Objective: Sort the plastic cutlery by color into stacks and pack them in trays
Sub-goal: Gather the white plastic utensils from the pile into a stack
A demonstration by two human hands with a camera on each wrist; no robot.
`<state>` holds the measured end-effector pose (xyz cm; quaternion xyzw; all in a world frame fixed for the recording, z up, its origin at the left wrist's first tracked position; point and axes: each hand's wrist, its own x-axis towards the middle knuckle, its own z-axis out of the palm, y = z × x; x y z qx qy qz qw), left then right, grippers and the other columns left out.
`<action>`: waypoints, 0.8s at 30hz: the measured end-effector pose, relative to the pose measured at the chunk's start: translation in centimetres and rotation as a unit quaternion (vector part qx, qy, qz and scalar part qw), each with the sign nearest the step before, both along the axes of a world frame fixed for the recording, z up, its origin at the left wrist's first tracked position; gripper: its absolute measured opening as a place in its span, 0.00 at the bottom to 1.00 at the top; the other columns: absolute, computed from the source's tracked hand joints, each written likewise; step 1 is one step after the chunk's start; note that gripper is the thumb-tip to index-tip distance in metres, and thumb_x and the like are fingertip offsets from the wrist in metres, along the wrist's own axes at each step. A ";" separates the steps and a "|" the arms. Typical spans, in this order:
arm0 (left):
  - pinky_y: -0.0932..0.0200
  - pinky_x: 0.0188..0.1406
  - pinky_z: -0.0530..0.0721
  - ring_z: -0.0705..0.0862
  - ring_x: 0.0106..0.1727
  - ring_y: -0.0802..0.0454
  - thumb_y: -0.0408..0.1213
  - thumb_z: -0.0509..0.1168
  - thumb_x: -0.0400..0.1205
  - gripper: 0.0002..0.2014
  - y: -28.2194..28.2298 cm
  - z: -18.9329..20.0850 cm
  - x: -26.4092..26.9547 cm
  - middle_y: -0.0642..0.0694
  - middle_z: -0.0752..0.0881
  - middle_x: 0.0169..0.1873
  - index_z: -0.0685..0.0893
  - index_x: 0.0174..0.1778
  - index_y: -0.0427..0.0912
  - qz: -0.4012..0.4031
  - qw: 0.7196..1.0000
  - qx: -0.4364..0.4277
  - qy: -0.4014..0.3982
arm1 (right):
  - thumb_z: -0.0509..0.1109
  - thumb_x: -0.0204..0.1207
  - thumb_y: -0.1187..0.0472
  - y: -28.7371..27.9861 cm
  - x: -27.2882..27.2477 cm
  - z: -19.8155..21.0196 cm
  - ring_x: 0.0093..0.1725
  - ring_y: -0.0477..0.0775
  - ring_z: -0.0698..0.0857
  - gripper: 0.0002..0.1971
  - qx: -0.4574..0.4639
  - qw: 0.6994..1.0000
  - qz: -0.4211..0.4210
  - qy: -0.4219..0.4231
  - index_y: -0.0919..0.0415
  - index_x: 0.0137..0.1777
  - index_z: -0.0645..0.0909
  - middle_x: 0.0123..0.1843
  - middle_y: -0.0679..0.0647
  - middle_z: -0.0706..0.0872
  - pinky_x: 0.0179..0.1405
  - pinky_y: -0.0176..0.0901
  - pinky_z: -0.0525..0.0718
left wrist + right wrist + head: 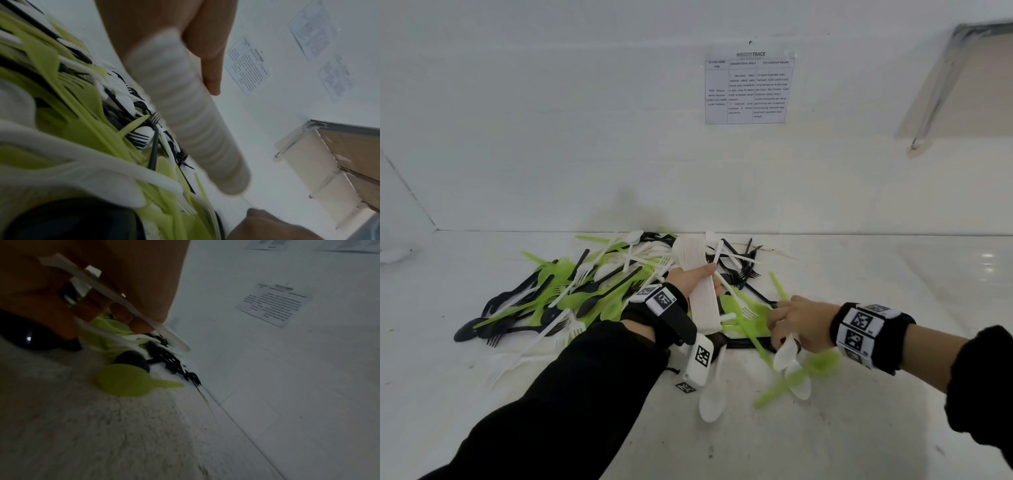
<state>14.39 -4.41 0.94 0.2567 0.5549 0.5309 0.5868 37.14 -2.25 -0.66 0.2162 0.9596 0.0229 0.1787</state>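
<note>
A heap of green, black and white plastic cutlery (585,291) lies on the white counter against the wall. My left hand (697,279) grips a thick stack of white spoons (697,291), bowls pointing up and away; the stack (185,105) fills the left wrist view. My right hand (796,323) sits low at the heap's right edge and pinches a white spoon (786,353) by its handle, bowl hanging toward me. In the right wrist view that white spoon (123,301) crosses my fingers. A black tray (743,342) lies partly hidden under the cutlery between my hands.
Loose white spoons (712,401) and a green spoon (791,380) lie in front of the tray. A printed sheet (749,87) hangs on the wall. A clear-fronted shelf (959,85) juts from the wall at upper right. Bare counter (893,274) spreads right.
</note>
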 end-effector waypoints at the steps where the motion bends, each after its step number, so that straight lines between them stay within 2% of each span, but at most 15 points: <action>1: 0.58 0.20 0.85 0.84 0.18 0.48 0.29 0.70 0.77 0.09 -0.4 0.1 -0.1 0.39 0.83 0.19 0.77 0.37 0.30 -0.001 1.000 -0.003 0.001 | 0.63 0.74 0.66 -0.4 0.2 0.0 0.64 0.51 0.72 0.19 -0.002 1.000 -0.005 -0.020 0.45 0.60 0.81 0.66 0.45 0.75 0.57 0.43 0.68; 6: 0.56 0.22 0.87 0.84 0.18 0.50 0.28 0.69 0.78 0.08 -2.8 0.4 -0.6 0.41 0.83 0.17 0.77 0.37 0.31 -0.002 1.000 -0.005 0.000 | 0.61 0.78 0.61 -0.7 0.5 0.5 0.66 0.50 0.75 0.14 0.036 0.998 -0.031 -0.037 0.47 0.58 0.82 0.64 0.47 0.77 0.58 0.40 0.68; 10: 0.54 0.23 0.88 0.85 0.18 0.50 0.27 0.70 0.77 0.08 -4.1 0.4 -1.7 0.41 0.84 0.17 0.78 0.36 0.31 0.010 1.000 -0.004 0.011 | 0.58 0.80 0.58 -0.3 0.3 2.4 0.68 0.49 0.72 0.14 0.139 0.980 -0.128 -0.058 0.47 0.63 0.76 0.66 0.45 0.75 0.59 0.40 0.69; 12: 0.55 0.24 0.88 0.84 0.18 0.50 0.28 0.70 0.77 0.08 -4.6 0.4 -2.2 0.42 0.84 0.16 0.78 0.37 0.31 0.009 1.000 -0.005 0.011 | 0.56 0.81 0.62 -0.3 -0.2 2.8 0.68 0.52 0.72 0.15 0.187 0.964 -0.179 -0.054 0.51 0.65 0.73 0.66 0.47 0.75 0.60 0.42 0.70; 15: 0.55 0.24 0.88 0.85 0.19 0.50 0.29 0.71 0.77 0.07 -5.3 0.6 -2.8 0.41 0.84 0.18 0.78 0.39 0.30 0.014 1.000 -0.006 0.016 | 0.55 0.80 0.66 -0.7 -1.6 3.4 0.68 0.55 0.72 0.18 0.229 0.943 -0.242 -0.003 0.57 0.69 0.67 0.68 0.52 0.74 0.62 0.46 0.70; 16: 0.55 0.23 0.88 0.85 0.19 0.50 0.28 0.71 0.77 0.07 -5.5 0.7 -2.9 0.40 0.84 0.20 0.78 0.40 0.30 0.018 1.000 -0.003 0.014 | 0.55 0.79 0.68 -1.0 -2.1 3.4 0.67 0.56 0.74 0.19 0.209 0.947 -0.244 0.021 0.59 0.70 0.65 0.68 0.53 0.75 0.62 0.46 0.71; 19: 0.56 0.21 0.87 0.84 0.17 0.49 0.27 0.70 0.77 0.07 -5.9 0.9 -3.5 0.39 0.83 0.21 0.78 0.40 0.29 0.026 1.000 0.005 0.009 | 0.55 0.76 0.73 -3.1 -4.3 3.3 0.62 0.60 0.80 0.23 0.045 0.981 -0.180 0.054 0.59 0.70 0.66 0.67 0.55 0.76 0.62 0.48 0.75; 22: 0.58 0.20 0.85 0.82 0.17 0.48 0.28 0.70 0.77 0.08 -6.4 0.8 -4.0 0.39 0.82 0.19 0.78 0.36 0.30 0.019 1.000 0.000 0.005 | 0.59 0.78 0.63 -5.9 -6.7 2.1 0.58 0.60 0.81 0.20 -0.012 0.997 -0.060 0.039 0.54 0.70 0.71 0.65 0.53 0.75 0.62 0.46 0.75; 24: 0.59 0.21 0.83 0.82 0.19 0.47 0.30 0.70 0.77 0.09 -6.5 0.5 -4.2 0.40 0.82 0.18 0.78 0.35 0.31 0.007 1.000 -0.009 0.008 | 0.65 0.77 0.59 -7.1 -8.0 1.0 0.57 0.59 0.80 0.20 -0.058 0.997 -0.027 0.036 0.52 0.70 0.74 0.66 0.53 0.72 0.58 0.44 0.74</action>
